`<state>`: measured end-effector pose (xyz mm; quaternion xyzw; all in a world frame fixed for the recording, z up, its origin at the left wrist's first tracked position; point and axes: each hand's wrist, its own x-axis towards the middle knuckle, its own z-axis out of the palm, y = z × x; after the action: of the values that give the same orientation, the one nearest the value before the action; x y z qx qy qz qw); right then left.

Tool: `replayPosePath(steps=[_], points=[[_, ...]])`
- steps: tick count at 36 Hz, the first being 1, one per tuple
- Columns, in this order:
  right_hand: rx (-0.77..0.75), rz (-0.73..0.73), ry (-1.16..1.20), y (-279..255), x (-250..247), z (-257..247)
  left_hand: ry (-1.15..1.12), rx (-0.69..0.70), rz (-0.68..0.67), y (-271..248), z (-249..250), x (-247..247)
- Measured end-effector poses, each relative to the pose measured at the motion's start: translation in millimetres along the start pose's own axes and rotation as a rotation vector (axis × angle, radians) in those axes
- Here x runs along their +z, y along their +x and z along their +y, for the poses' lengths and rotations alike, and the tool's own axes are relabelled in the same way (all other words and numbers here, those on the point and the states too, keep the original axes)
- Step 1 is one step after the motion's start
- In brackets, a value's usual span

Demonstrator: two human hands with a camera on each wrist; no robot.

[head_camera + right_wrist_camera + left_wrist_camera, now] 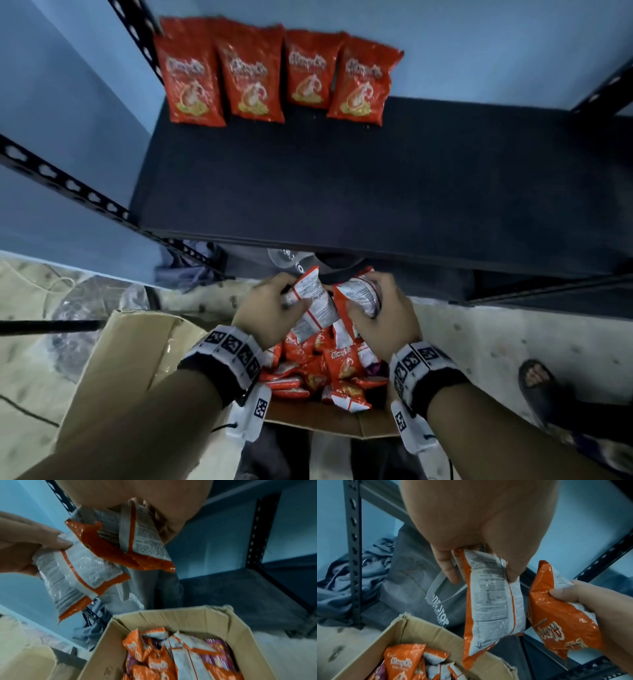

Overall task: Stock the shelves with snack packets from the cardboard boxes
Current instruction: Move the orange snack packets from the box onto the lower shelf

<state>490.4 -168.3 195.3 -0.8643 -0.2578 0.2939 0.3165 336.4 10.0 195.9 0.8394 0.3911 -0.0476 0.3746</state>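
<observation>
Both my left hand [267,310] and right hand [383,311] each clutch a prawn-cracker packet [313,301]; four packets on shelf [342,178], cardboard box [137,346] nearly full.

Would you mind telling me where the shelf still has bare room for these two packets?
The shelf is bare right of the four standing packets, up to the right post, and all along its front. The back-left corner is crowded, as is the cardboard box.

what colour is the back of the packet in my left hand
White with dark print and an orange border, on the packet the left hand grips; clearest in the left wrist view.
</observation>
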Motion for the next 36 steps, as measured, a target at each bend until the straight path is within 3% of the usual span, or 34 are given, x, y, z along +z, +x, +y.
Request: replayPosePath(steps=[11, 19, 23, 26, 30, 33, 36], points=[[-0.169, 0.285, 0.109, 31, -37, -73, -0.115, 0.13, 0.195, 29, 28, -71], [-0.23, 0.389, -0.176, 92, -43, -80, -0.112, 0.082, 0.152, 73, 47, -87], [-0.173, 0.382, -0.376, 115, -38, -70, -0.083, 0.035, 0.142, 100, 47, -85], [-0.208, 0.398, -0.404, 125, -34, -61, -0.014, 0.037, 0.218, 113, 42, -78], [-0.272, 0.384, -0.458, 132, -25, -54, 0.164, 0.143, 0.312, 111, 47, -69], [-0.326, 0.337, -0.498, 137, -24, -46, 0.261, 0.226, 0.213, 110, 51, -56], [-0.302, 0.303, -0.522, 143, -24, -44, 0.309, 0.184, 0.138, 114, 50, -42]])
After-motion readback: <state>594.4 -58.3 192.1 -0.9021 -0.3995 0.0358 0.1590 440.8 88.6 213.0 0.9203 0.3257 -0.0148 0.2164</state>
